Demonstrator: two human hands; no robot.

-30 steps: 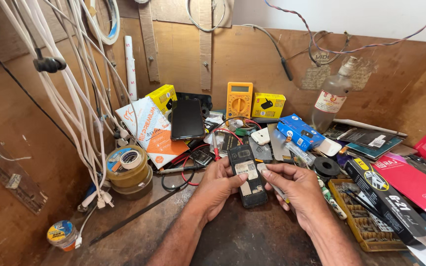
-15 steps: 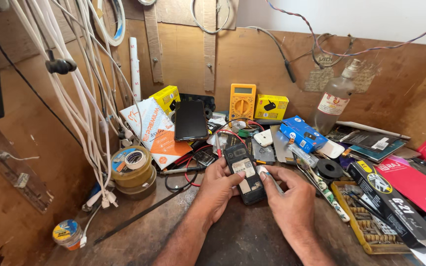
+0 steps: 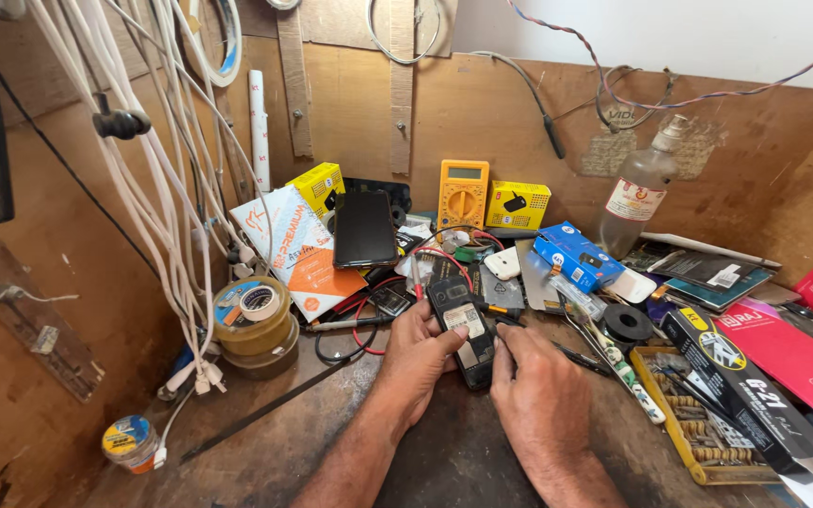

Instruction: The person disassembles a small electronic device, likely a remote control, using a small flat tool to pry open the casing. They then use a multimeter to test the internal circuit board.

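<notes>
A small black phone (image 3: pixel 464 331) with its back open is gripped by curled fingers of the left hand (image 3: pixel 422 350) and right hand (image 3: pixel 538 381) on the workbench (image 3: pixel 444 461)

A phone-repair workshop: yellow multimeter (image 3: pixel 463 192), tape rolls (image 3: pixel 254 315), hanging cables (image 3: pixel 157 188), cluttered wooden bench (image 3: pixel 284 442).

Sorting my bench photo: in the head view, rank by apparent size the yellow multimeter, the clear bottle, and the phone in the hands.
1. clear bottle
2. yellow multimeter and phone: look alike, and the phone lies nearer the camera, partly covered, so unranked.
</notes>
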